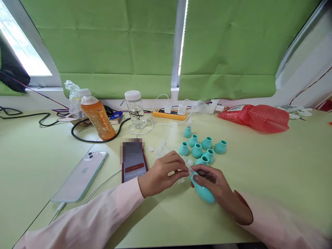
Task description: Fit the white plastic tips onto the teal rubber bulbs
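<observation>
My right hand (216, 183) is wrapped round a turquoise squeeze bulb (203, 192), its narrow neck pointing up and left. At that neck, my left hand (167, 173) pinches a small clear plastic tip (190, 170). Whether the tip sits in the neck or only touches it is hidden by the fingers. Just beyond my hands stand several more turquoise bulbs (196, 150) with round open mouths. One at the back (187, 131) has a clear piece on top. Loose clear plastic pieces (162, 149) and a white round piece (190, 162) lie near my left hand.
Left of my hands lie a lit phone (134, 166) and a pale phone (81, 176) on a charging cable. Behind stand an orange drink bottle (100, 119), a clear jar (136, 112) and a yellow power strip (169, 114). A red plastic package (256, 117) lies back right.
</observation>
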A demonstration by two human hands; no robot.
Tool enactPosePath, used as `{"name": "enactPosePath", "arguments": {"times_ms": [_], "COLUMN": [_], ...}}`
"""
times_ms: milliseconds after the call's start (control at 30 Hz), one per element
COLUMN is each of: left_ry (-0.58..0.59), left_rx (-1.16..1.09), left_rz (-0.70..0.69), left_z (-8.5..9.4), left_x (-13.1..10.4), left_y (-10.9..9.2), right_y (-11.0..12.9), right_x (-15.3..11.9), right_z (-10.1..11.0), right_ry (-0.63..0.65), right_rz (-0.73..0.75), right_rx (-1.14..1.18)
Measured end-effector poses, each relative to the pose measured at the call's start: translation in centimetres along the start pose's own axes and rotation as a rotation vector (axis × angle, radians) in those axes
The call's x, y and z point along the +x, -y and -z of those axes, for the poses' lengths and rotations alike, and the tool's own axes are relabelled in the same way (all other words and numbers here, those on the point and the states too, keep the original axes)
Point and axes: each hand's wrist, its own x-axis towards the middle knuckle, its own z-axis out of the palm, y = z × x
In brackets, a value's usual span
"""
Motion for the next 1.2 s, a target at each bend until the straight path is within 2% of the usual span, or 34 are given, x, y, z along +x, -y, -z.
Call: {"name": "enactPosePath", "arguments": {"times_ms": [100,167,267,367,467,600,667,700,767,800,900,967,1100,1200], "left_ry": [-0.094,-0.111,-0.054,0.072,0.109,-0.011,0.074,0.154,0.235,0.239,0.176,0.165,0.219,0.275], "left_rx": [-0.17,-0.17,-0.034,0.099,0.173,0.177,0.196,0.25,0.395,0.452,0.549,0.539,0.437,0.33], "left_rz": [0.243,0.342,0.365,0.437,0.471,0.362,0.259,0.169,-0.025,-0.128,-0.364,-0.392,-0.277,-0.206], "left_z": [0.2,0.4,0.4,-0.1,-0.6,-0.3,-0.3,-0.5,-1.2,-1.6,-2.8,-3.0,-2.5,-2.1], "left_x": [0.2,0.4,0.3,-0.1,-0.5,-0.5,-0.6,-0.7,-1.1,-1.4,-2.0,-2.2,-1.6,-1.2], "left_y": [-0.3,-0.3,0.6,2.1,2.9,1.0,-0.4,-0.9,-1.5,-1.6,-1.2,-1.0,-1.6,-2.2], "right_y": [0.3,0.4,0.1,-0.2,-0.3,-0.5,-0.9,-1.0,-1.2,-1.1,-0.2,0.7,1.7,1.8], "right_x": [0.3,0.5,0.7,0.5,0.3,0.0,-0.3,-0.5,-0.9,-1.1,-1.5,-1.7,-1.9,-1.9], "right_z": [0.2,0.3,0.3,0.2,-0.1,-0.5,-0.7,-0.8,-1.0,-1.0,-1.2,-1.3,-1.2,-1.0], "right_ry": [0.031,0.045,0.023,-0.025,0.06,0.309,0.348,0.334,0.306,0.326,0.502,0.543,0.43,0.446], "right_rz": [0.005,-0.003,0.044,0.095,0.065,0.014,-0.011,-0.027,-0.098,-0.153,-0.283,-0.215,0.131,0.316], "right_rx": [0.053,0.066,0.032,-0.058,-0.078,0.03,0.033,0.024,-0.005,-0.024,-0.142,-0.27,-0.548,-0.686]}}
